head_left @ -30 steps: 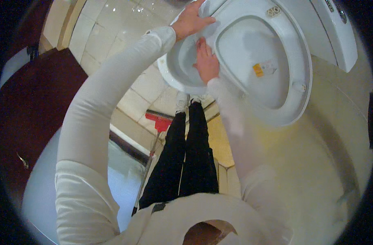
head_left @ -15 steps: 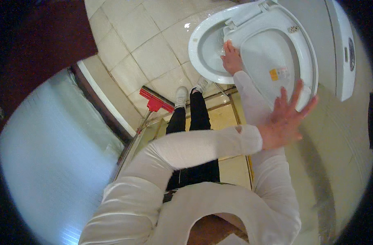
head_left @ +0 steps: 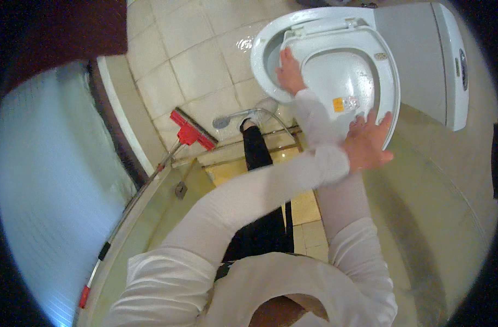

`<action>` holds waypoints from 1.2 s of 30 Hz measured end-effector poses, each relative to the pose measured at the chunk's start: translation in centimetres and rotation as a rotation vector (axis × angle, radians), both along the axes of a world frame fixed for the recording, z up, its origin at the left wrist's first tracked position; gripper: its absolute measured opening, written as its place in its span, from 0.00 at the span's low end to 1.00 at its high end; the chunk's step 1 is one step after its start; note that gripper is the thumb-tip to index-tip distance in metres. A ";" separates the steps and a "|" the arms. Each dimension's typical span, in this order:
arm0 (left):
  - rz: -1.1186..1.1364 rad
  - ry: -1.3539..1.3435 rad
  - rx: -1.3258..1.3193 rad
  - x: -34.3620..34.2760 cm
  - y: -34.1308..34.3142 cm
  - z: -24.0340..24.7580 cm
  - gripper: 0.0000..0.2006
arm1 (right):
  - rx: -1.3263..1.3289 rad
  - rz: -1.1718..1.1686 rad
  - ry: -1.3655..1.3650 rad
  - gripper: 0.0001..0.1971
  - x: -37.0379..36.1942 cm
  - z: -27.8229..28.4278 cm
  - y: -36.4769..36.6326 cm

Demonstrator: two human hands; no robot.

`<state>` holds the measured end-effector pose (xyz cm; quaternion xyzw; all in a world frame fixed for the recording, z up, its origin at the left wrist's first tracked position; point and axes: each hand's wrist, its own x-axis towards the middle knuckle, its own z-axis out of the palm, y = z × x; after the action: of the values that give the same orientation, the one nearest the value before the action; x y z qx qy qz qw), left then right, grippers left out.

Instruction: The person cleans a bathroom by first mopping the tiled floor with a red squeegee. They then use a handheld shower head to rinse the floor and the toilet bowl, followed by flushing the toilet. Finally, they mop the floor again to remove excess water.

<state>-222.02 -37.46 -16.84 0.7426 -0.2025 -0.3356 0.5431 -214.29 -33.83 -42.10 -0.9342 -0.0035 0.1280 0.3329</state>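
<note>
A white toilet seat with its lid (head_left: 344, 65) lies crosswise over the toilet (head_left: 266, 38), hinge side farthest from me; part of the bowl shows at its left. My forearms cross. My left hand (head_left: 368, 143) reaches over to the right, fingers spread, at the near right edge of the seat. My right hand (head_left: 290, 72) is farther off and to the left, its fingers stretched out along the seat's left edge above the bowl. Neither palm shows. An orange-and-white sticker (head_left: 345, 104) is on the lid's inner face.
The toilet's white tank (head_left: 418, 60) stands at the right. A mop with a red head (head_left: 192, 132) leans at the left along a low glassy partition (head_left: 151, 218). A grey hand shower (head_left: 222, 122) with a bent hose lies near my shoe (head_left: 266, 108). Floor tiles (head_left: 197, 60) shine wet.
The seat with both my hands has shifted left in view and turned slightly. One shoe has gone from sight, and the hand shower now shows beside the other.
</note>
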 end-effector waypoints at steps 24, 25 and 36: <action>1.051 0.376 -0.058 -28.6 24.5 10.5 0.42 | -0.134 -1.199 -0.283 0.20 -56.9 35.8 -33.7; 1.070 0.310 0.079 -30.4 24.0 9.8 0.42 | -0.045 -1.291 -0.309 0.22 -58.0 38.1 -37.6; 1.245 0.223 0.461 -51.3 19.3 2.9 0.41 | -0.544 -0.520 0.091 0.13 -65.2 42.2 -60.5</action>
<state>-273.33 -18.14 -13.91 0.7788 0.3973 -0.0691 0.4804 -279.48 -94.30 0.05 -0.9515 0.2826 0.0766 0.0938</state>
